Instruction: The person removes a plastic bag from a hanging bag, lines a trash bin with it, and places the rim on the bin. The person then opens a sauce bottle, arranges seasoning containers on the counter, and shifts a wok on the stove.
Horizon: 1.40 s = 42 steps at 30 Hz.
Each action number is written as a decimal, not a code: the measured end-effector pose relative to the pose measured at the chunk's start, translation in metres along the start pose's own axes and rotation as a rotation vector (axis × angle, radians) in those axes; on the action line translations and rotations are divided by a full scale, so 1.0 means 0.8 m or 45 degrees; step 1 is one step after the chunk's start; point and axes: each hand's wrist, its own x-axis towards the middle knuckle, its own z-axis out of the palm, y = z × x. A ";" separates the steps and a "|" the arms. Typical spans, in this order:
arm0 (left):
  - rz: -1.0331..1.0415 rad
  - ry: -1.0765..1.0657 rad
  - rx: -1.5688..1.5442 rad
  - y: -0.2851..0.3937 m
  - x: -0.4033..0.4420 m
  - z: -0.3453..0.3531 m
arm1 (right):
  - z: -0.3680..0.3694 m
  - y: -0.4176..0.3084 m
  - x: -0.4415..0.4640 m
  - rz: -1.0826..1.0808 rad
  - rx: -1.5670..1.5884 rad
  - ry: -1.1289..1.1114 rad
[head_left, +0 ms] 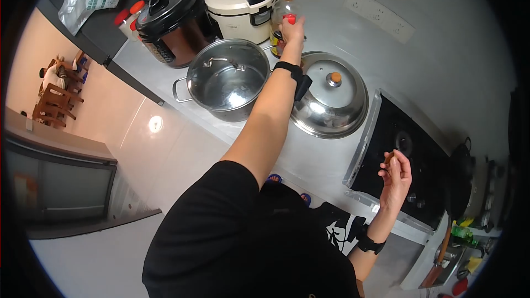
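Observation:
My left hand [293, 31] stretches over the counter, its fingers closed around the upper part of a bottle with a red cap [289, 19]. Dark contents and a yellow label show below the hand. Close behind stands a clear bottle [287, 4] with an orange-brown cap. Near the stove, my right hand [395, 179] is raised with its fingers curled and pinching a small brown object [390, 158], too small to name. Beneath my left forearm are a steel pot [229, 111] with a glass lid [223, 80] and a domed lid [331, 116] with a wooden knob.
A cream pressure cooker [240, 19] and a dark electric cooker [179, 36] line the back of the counter. On the right lies the black stove [386, 138]. A wok [460, 179] hangs or stands beyond it. A wall socket strip [380, 15] is above.

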 end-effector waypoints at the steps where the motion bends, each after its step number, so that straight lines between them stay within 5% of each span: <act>1: -0.045 -0.007 -0.137 -0.001 0.009 0.003 | -0.001 0.001 0.000 -0.004 -0.007 0.014; 10: 0.070 -0.220 -0.922 0.015 -0.012 -0.011 | 0.008 0.004 0.002 0.018 -0.059 0.067; 18: 0.231 -0.836 -0.813 0.174 -0.111 -0.101 | 0.020 -0.044 0.026 -0.220 -0.194 0.053; 23: -0.023 -1.305 -0.680 0.207 -0.188 -0.164 | 0.025 -0.079 0.029 -0.420 -0.182 0.024; 31: -0.665 -1.894 -0.401 0.078 -0.316 -0.162 | 0.031 -0.082 0.009 -0.551 -0.385 -0.072; 36: -0.657 -2.051 -0.262 0.034 -0.369 -0.174 | 0.018 -0.079 -0.019 -0.635 -0.822 -0.142; 42: -0.582 -2.106 -0.159 0.024 -0.376 -0.179 | 0.002 -0.075 -0.033 -0.564 -0.892 -0.211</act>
